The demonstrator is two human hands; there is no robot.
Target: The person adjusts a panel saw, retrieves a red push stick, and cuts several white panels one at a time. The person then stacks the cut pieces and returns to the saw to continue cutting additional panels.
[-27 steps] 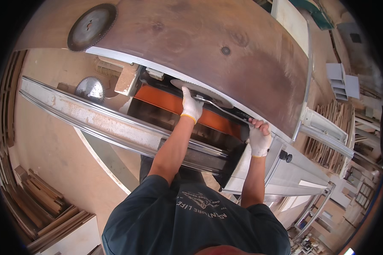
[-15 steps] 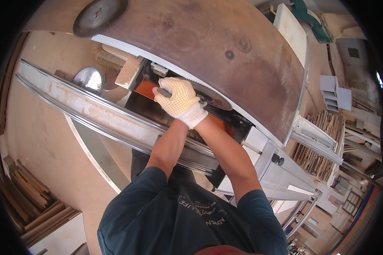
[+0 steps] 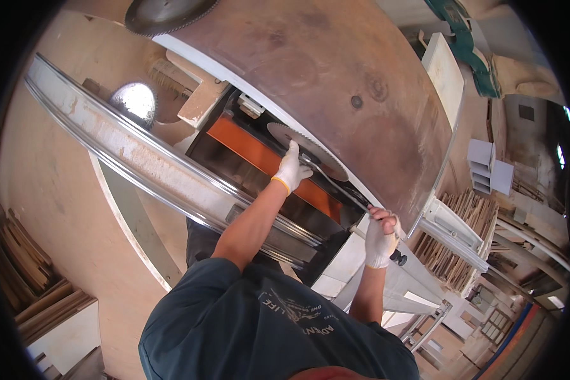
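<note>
- Shirt (image 3: 266,323), dark with a pale print, occupying the lower foreground; bare forearms reach from its sleeves to the gloved hands.
- Rail (image 3: 139,149), pale and channelled, with bright metal edges, running aslant from upper left and passing beneath the left forearm.
- Right hand (image 3: 381,240), white-gloved with bare fingertips; fingers curled together and clamped on the lower right end of the wrench.
- Left hand (image 3: 291,172), white-gloved, near the middle of the saw blade; thumb raised, apart from the other fingers. These are partly hidden beside the wrench's head, and whether they grip it cannot be told.
- Wrench (image 3: 337,180), slender, metal, slanting from the blade's middle to the right hand.
- Orange panel (image 3: 250,149), set in the dark recess behind the left hand.
- Saw blade (image 3: 307,145), toothed, seen nearly edge-on, beside the table's pale border.
- Table (image 3: 310,76), broad and brown, beyond the blade; a dark toothed disc (image 3: 168,12) lies flat at its left end.
- Wood strips (image 3: 453,240), stacked at right, near a pale shelf unit (image 3: 487,166).
</note>
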